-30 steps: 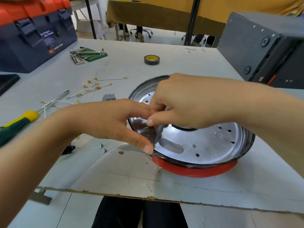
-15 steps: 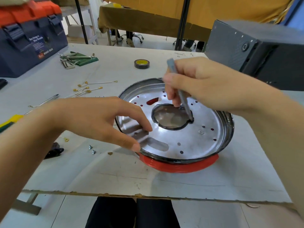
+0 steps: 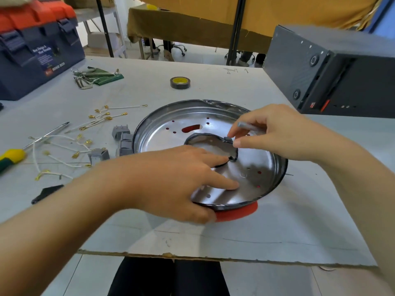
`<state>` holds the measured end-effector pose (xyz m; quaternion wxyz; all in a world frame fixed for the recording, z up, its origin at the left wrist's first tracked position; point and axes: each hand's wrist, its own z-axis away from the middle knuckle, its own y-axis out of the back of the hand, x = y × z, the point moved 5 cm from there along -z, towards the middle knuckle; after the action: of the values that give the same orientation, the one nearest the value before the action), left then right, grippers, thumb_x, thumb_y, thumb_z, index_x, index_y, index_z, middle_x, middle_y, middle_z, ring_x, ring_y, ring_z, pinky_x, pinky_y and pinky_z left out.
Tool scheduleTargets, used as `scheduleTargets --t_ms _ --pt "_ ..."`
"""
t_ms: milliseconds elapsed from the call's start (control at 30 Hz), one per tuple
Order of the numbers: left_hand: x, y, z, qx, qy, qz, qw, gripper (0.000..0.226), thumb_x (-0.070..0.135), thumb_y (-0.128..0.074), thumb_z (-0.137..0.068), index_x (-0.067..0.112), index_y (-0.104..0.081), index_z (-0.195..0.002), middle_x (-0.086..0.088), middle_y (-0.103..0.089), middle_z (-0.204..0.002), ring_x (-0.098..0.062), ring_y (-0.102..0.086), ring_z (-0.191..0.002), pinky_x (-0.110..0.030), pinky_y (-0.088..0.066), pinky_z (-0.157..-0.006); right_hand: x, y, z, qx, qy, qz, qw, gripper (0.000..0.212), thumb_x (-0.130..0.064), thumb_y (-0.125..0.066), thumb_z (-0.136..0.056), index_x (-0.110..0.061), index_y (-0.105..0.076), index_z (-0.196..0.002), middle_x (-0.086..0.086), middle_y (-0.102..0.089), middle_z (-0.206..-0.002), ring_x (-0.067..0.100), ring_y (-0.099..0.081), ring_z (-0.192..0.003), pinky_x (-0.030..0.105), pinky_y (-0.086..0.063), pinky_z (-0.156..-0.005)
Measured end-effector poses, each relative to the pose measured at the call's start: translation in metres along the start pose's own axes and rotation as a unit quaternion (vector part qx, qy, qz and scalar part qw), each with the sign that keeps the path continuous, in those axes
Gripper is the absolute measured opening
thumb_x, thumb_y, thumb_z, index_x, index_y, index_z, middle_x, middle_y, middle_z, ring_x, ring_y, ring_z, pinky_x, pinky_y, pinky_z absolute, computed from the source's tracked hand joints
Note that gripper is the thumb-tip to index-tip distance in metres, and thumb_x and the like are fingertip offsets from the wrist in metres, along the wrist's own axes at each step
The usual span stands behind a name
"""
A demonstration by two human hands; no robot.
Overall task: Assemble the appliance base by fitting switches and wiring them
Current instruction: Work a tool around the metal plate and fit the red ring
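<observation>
Round shiny metal appliance base with red underside (image 3: 252, 167) is lying near the worktop's (image 3: 213, 236) front edge, left hand (image 3: 171, 180) pressing flat-fingered on its near rim, right hand (image 3: 275, 133) pinching a slim grey tool (image 3: 245, 125), long axis crosswise, just beyond the centre opening.

Light: bright, even daylight filled the room, strongest from the 12 o'clock background.
Glare: the shiny metal base (image 3: 213, 129) threw white reflections across its pan.
Shadows: soft and faint, pooled under the left hand (image 3: 171, 180) toward 6 o'clock on the table (image 3: 256, 236).
Blur: both hands were smeared by motion; the right hand (image 3: 275, 133) held a softened grey tool (image 3: 245, 126).
Distortion: wide-angle bending bowed the table's edge and stretched the forearms at 5 and 7 o'clock.
</observation>
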<state>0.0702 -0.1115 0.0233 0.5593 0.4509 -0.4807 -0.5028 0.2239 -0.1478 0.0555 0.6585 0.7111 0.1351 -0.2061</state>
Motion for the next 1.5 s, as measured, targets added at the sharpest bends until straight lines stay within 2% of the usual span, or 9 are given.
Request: scheduleTargets --t_ms 100,300,400,500,567,667,833,1167,1500 --pt "-0.021 -0.003 0.017 -0.032 -0.009 0.005 0.999 0.065 0.063 -0.043 -0.079 0.060 -0.016 -0.138 0.024 -0.004 -0.156 0.007 0.005 -0.137 -0.008 0.004 -0.105 -0.010 -0.007 0.008 -0.058 0.052 0.002 0.997 0.010 -0.027 -0.072 -0.080 -0.028 -0.073 -0.091 -0.028 -0.063 -0.065 -0.013 -0.053 -0.063 0.005 -0.037 -0.059" --pt "-0.040 -0.009 0.038 -0.070 -0.013 0.004 0.997 0.067 0.052 -0.041 -0.081 0.067 -0.001 -0.132 0.038 0.001 -0.150 0.012 0.005 -0.139 -0.021 -0.008 -0.111 -0.024 -0.020 0.012 -0.098 0.105 0.093 0.985 0.032 -0.041 -0.070 -0.078 -0.036 -0.067 -0.109 -0.048 -0.050 -0.063 -0.022 -0.048 -0.072 0.000 -0.035 -0.063" --pt "-0.024 -0.002 0.038 0.006 -0.005 0.030 1.000 0.050 0.064 -0.041 -0.077 0.051 -0.041 -0.126 0.025 -0.039 -0.143 0.000 -0.033 -0.133 -0.017 -0.028 -0.106 -0.024 -0.030 0.007 -0.128 0.102 0.148 0.975 0.045 -0.054 -0.062 -0.076 -0.044 -0.058 -0.120 -0.031 -0.062 -0.108 -0.007 -0.052 -0.096 0.019 -0.045 -0.085" --pt "0.000 0.001 0.031 0.107 0.004 -0.046 0.993 0.048 0.072 -0.039 -0.076 0.029 -0.054 -0.092 0.009 -0.063 -0.107 -0.016 -0.060 -0.092 -0.033 -0.050 -0.082 -0.028 -0.033 0.005 -0.150 0.088 0.139 0.975 0.048 -0.061 -0.055 -0.071 -0.039 -0.061 -0.113 -0.019 -0.063 -0.106 0.002 -0.055 -0.094 0.033 -0.047 -0.085" --pt "0.004 -0.003 0.028 0.125 0.002 -0.063 0.990 0.045 0.068 -0.042 -0.077 0.028 -0.053 -0.093 0.010 -0.062 -0.103 -0.017 -0.061 -0.089 -0.033 -0.045 -0.084 -0.029 -0.035 0.006 -0.172 0.079 0.135 0.973 0.050 -0.066 -0.052 -0.065 -0.036 -0.065 -0.102 -0.013 -0.066 -0.092 0.005 -0.057 -0.083 0.035 -0.049 -0.078" --pt "-0.005 -0.010 0.030 0.119 -0.037 -0.044 0.991 0.050 0.064 -0.042 -0.076 0.035 -0.049 -0.115 0.017 -0.056 -0.122 -0.010 -0.054 -0.115 -0.032 -0.028 -0.100 -0.031 -0.039 0.010 -0.202 0.090 0.144 0.965 0.051 -0.073 -0.049 -0.061 -0.032 -0.065 -0.088 -0.009 -0.062 -0.072 0.007 -0.054 -0.071 0.032 -0.048 -0.065" --pt "-0.027 -0.027 0.031 0.093 -0.075 -0.061 0.991 0.060 0.057 -0.055 -0.083 0.047 -0.031 -0.137 0.027 -0.027 -0.148 -0.006 -0.021 -0.142 -0.033 -0.016 -0.113 -0.030 -0.046 0.015 -0.204 0.072 0.139 0.966 0.056 -0.076 -0.049 -0.057 -0.024 -0.056 -0.075 -0.025 -0.054 -0.074 0.000 -0.049 -0.066 0.023 -0.039 -0.060" --pt "-0.018 -0.008 0.036 0.141 -0.066 0.006 0.988 0.050 0.054 -0.053 -0.082 0.033 -0.059 -0.127 0.008 -0.051 -0.139 -0.013 -0.043 -0.131 -0.035 -0.036 -0.107 -0.022 -0.044 0.020 -0.236 0.008 0.078 0.969 0.041 -0.070 -0.059 -0.061 -0.032 -0.048 -0.071 -0.017 -0.052 -0.052 0.003 -0.046 -0.052 0.022 -0.036 -0.052" --pt "-0.049 -0.010 0.067 0.268 0.105 0.234 0.929 0.059 0.079 -0.058 -0.067 0.048 -0.048 -0.116 0.018 -0.043 -0.124 -0.008 -0.044 -0.123 -0.011 -0.034 -0.098 -0.019 -0.044 0.023 -0.226 -0.005 0.058 0.973 0.039 -0.066 -0.061 -0.062 -0.029 -0.051 -0.071 -0.014 -0.056 -0.055 0.004 -0.047 -0.054 0.030 -0.041 -0.058"
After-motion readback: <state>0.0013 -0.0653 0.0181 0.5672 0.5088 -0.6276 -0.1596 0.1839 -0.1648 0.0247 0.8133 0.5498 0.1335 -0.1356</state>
